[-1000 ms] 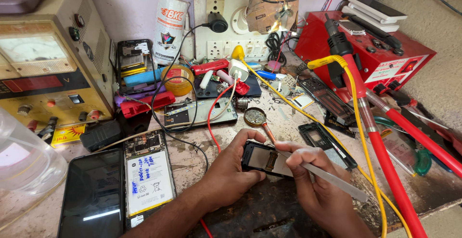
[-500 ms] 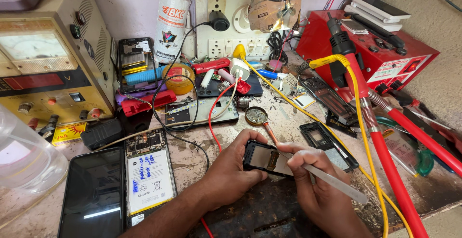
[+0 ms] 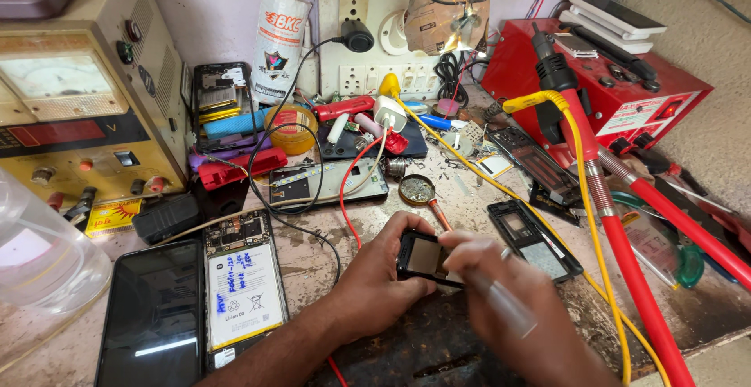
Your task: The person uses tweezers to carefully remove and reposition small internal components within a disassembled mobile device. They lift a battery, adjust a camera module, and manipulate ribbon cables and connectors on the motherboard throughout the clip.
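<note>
We steadied one small black phone frame [image 3: 422,258] at the bench centre, our left hand [image 3: 375,285] clasped round it while our right hand [image 3: 508,309] pinched one thin tool [image 3: 501,305] against it. One opened smartphone [image 3: 238,289] and one detached screen [image 3: 152,317] lay left.

Blurred right hand [image 3: 508,301] (tool [image 3: 501,305] indistinct), phone frame's [image 3: 422,258] lower edge hidden

Bright, even daylight; the right hand [image 3: 508,293] is motion-blurred.
</note>
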